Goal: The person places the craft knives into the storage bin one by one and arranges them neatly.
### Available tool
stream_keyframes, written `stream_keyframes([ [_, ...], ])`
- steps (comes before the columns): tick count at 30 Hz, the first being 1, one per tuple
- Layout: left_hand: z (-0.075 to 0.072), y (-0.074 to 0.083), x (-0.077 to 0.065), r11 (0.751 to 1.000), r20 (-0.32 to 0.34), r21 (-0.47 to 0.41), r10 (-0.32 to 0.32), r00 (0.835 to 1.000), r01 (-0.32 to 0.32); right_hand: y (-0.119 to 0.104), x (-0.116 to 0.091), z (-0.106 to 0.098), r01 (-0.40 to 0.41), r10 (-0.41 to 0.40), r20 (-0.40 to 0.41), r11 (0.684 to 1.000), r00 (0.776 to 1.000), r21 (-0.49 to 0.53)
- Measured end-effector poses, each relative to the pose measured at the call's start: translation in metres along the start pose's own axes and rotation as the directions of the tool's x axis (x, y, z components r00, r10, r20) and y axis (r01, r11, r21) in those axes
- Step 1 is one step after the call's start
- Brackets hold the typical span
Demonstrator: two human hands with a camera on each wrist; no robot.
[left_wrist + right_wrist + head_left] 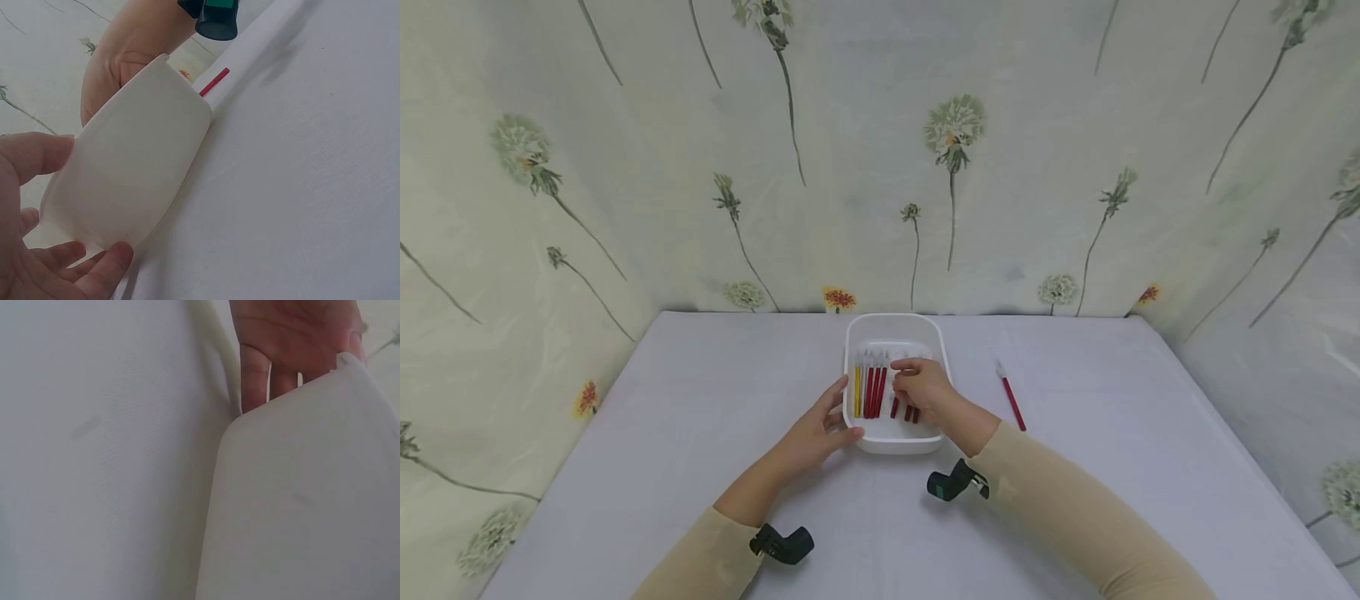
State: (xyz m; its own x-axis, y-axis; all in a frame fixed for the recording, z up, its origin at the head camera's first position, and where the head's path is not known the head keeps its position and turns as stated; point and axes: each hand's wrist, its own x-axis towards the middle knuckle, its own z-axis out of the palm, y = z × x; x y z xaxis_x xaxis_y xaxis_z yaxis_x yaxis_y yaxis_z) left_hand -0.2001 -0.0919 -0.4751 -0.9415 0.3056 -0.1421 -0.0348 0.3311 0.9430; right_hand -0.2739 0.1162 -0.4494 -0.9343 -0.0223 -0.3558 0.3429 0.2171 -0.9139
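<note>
A white plastic tray (898, 445) stands on the table. My left hand (811, 435) holds its near left corner, thumb at the rim and fingers along the left wall. Inside the tray, a yellow pen-like stick (857, 392) and several red ones (874, 393) with pale, clear-looking tips lie side by side at the left. My right hand (927, 390) reaches over the right wall and pinches a red stick (894, 407), whose upper part the fingers hide. More red sticks (912, 414) show partly under that hand. In the right wrist view the left hand (294, 337) appears behind the tray.
Right of the tray, one red stick with a pale tip (1012, 404) lies on the white-covered table (737, 358). A small dark camera (782, 544) sits on the left wrist, another (951, 482) on the right. A flower-printed curtain (865, 150) rises behind the table.
</note>
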Motion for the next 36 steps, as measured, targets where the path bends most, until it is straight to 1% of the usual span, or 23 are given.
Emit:
stream_keyframes([
  [5, 0.0, -0.001, 0.0, 1.0, 0.003, -0.007, 0.001, 1.0, -0.001, -0.005, -0.004, -0.004, -0.001, 0.001, 0.013, 1.0, 1.0, 0.003],
  [10, 0.001, 0.0, -0.001, 1.0, 0.0, 0.0, -0.007, 1.0, 0.007, -0.013, -0.008, -0.011, 0.047, -0.047, 0.031, 0.999, 0.998, 0.01],
  [17, 0.0, 0.0, 0.0, 1.0, 0.003, -0.008, -0.002, 1.0, 0.002, -0.025, -0.018, -0.026, 0.085, -0.085, 0.058, 0.996, 0.995, 0.002],
  [20, 0.0, -0.001, 0.0, 1.0, 0.004, -0.01, -0.003, 1.0, 0.003, -0.026, -0.021, -0.035, 0.129, -0.127, 0.073, 0.991, 0.989, -0.023],
  [24, 0.0, -0.001, 0.0, 1.0, 0.0, -0.005, 0.007, 1.0, -0.007, -0.029, -0.029, -0.046, 0.173, -0.165, 0.093, 0.981, 0.982, -0.09],
  [27, 0.001, -0.001, 0.0, 1.0, -0.006, -0.004, 0.011, 1.0, -0.011, -0.032, -0.035, -0.055, 0.192, -0.178, 0.108, 0.972, 0.978, -0.134],
  [33, 0.001, 0.0, -0.002, 1.0, -0.003, 0.001, 0.017, 1.0, -0.017, -0.033, -0.043, -0.074, 0.242, -0.217, 0.151, 0.954, 0.964, -0.175],
  [36, 0.001, 0.0, -0.002, 1.0, -0.002, 0.003, 0.017, 1.0, -0.017, -0.032, -0.046, -0.085, 0.259, -0.23, 0.151, 0.941, 0.961, -0.217],
])
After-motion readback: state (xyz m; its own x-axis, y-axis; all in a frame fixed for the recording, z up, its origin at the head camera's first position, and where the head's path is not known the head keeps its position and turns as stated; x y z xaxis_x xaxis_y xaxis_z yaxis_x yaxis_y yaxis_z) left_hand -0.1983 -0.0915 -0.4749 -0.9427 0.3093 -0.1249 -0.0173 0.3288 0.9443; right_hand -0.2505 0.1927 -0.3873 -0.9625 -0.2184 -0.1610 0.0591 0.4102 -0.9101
